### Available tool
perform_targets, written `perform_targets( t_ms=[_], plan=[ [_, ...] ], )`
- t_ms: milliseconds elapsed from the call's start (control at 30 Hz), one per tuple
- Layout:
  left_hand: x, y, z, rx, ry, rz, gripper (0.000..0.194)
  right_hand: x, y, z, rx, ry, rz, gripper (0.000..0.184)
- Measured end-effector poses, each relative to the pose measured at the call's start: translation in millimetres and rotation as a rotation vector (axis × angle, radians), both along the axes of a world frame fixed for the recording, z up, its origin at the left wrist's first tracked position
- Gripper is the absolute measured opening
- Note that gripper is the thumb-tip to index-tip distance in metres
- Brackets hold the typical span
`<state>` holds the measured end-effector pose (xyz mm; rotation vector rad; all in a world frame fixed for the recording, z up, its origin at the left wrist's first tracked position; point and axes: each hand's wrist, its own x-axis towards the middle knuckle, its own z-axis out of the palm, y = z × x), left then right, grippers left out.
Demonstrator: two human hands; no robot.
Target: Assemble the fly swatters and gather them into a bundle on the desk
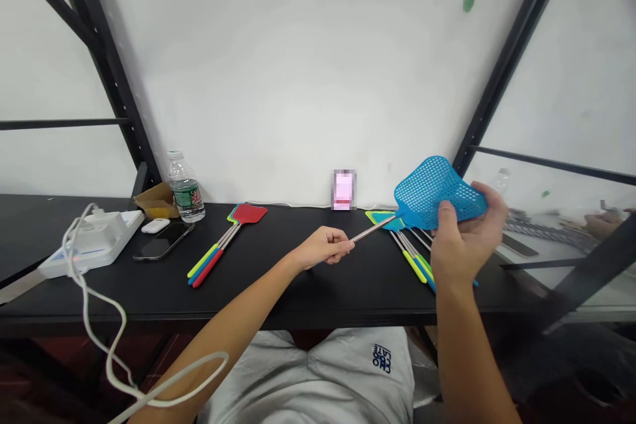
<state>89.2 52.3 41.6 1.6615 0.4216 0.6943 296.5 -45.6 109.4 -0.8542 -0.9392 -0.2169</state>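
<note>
A blue fly swatter [428, 193] is held up above the table between my two hands. My left hand [325, 246] is closed around its thin metal rod. The perforated head sits in my right hand [470, 232], thumb on the near face and fingers behind, and the head bends a little there. Beneath it on the right lie several more fly swatters [415, 266] with yellow, green and blue handles, partly hidden by my right hand. To the left rests a fanned stack of fly swatters [250, 213], a red one on top, with yellow, blue and red handles.
On the left of the black table [278, 278] stand a water bottle [187, 192], a cardboard box [158, 201], a white case [156, 226], a phone [165, 241] and a power strip [99, 245]. White cables [116, 344] hang over the front edge. A blurred pink-screened item [344, 189] leans on the wall.
</note>
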Motion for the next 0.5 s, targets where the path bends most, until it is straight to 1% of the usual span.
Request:
perform_targets(
  t_ms=[100, 167, 233, 300, 367, 500],
  plan=[
    [-2, 4, 0.8, -0.043, -0.047, 0.066, 0.041, 9, 12, -3.5, -0.045, 0.098, 0.092, 0.046],
    [-9, 9, 3.2, -0.082, -0.108, 0.151, 0.041, 17, 18, -5.2, -0.092, 0.154, 0.164, 0.036],
    [-23, 16, 6.2, -0.117, -0.173, 0.246, 0.040, 26, 23, -6.9, -0.141, 0.201, 0.205, 0.025],
    [-43, 22, 8.2, -0.131, -0.206, 0.355, 0.040, 34, 27, -8.5, -0.196, 0.231, 0.239, 0.019],
    [-67, 28, 8.5, -0.133, -0.199, 0.429, 0.040, 38, 30, -10.3, -0.254, 0.244, 0.273, 0.016],
    [-117, 33, 5.6, -0.125, -0.162, 0.569, 0.038, 36, 33, -13.7, -0.344, 0.216, 0.320, 0.015]
  ],
)
